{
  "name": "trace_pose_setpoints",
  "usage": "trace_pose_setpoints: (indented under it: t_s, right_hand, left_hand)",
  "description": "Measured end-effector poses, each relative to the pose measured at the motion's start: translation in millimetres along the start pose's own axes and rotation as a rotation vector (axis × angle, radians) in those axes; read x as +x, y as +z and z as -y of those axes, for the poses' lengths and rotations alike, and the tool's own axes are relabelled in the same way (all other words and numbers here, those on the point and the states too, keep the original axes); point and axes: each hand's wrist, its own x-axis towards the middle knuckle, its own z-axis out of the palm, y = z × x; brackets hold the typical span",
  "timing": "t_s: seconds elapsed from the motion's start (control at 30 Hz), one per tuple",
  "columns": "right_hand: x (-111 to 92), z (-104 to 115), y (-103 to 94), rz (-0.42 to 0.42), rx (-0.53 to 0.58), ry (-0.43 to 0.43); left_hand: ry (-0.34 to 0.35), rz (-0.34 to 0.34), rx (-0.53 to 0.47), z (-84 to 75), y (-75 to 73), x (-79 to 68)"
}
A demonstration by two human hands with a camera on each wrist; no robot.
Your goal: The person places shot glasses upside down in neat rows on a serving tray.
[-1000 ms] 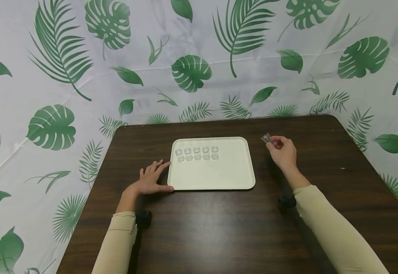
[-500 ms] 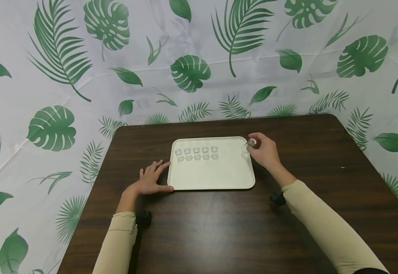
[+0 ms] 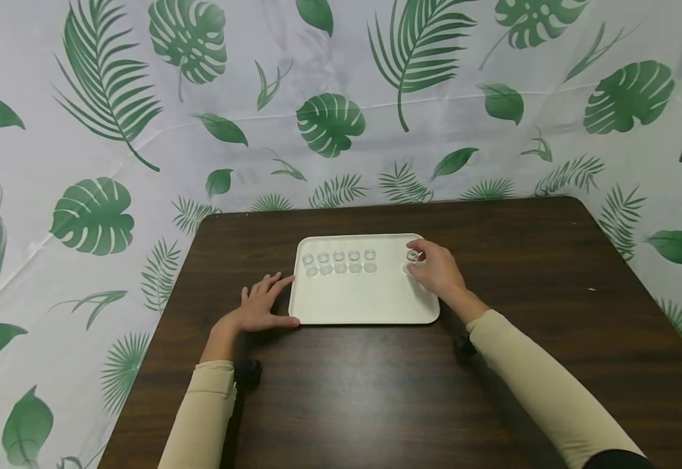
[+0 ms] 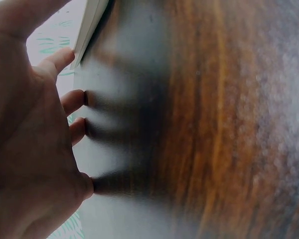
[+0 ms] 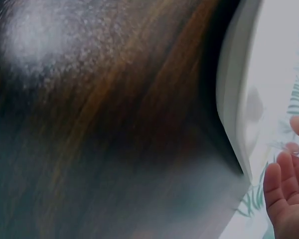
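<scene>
A white rectangular tray point(image 3: 364, 301) lies on the table in the head view. Along its back left stands a row of several small clear glasses point(image 3: 339, 260). My right hand point(image 3: 437, 269) is over the tray's right side, pinching another small clear glass point(image 3: 413, 256) between thumb and fingers, upright and close over the tray surface. In the right wrist view only part of the right hand point(image 5: 289, 191) shows, at the right edge. With fingers spread, my left hand point(image 3: 258, 310) rests at the tray's left edge, index finger and thumb touching it. The left wrist view shows this hand point(image 4: 35, 129) beside the tray's rim point(image 4: 88, 30).
The dark wood table point(image 3: 352, 397) extends around the tray on all sides. Behind it hangs a white cloth point(image 3: 258, 163) printed with green leaves. A tiny pale speck point(image 3: 591, 289) lies on the table at the right.
My right hand has carried the glass left, from beside the tray to over its right part, and turned it from tilted to upright. The left hand has stayed at the tray's edge.
</scene>
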Motion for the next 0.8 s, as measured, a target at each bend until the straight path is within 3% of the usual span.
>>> trace_pose_setpoints:
  t_s: [0.3, 0.8]
  right_hand:
    - [4.0, 4.4, 12.2, -0.032, 0.013, -0.038]
    - [12.2, 18.5, 30.5, -0.017, 0.014, -0.090]
  left_hand:
    - [-0.007, 0.003, 0.015, -2.3, -3.4, 0.5]
    - [0.009, -0.005, -0.002, 3.9, 2.3, 1.2]
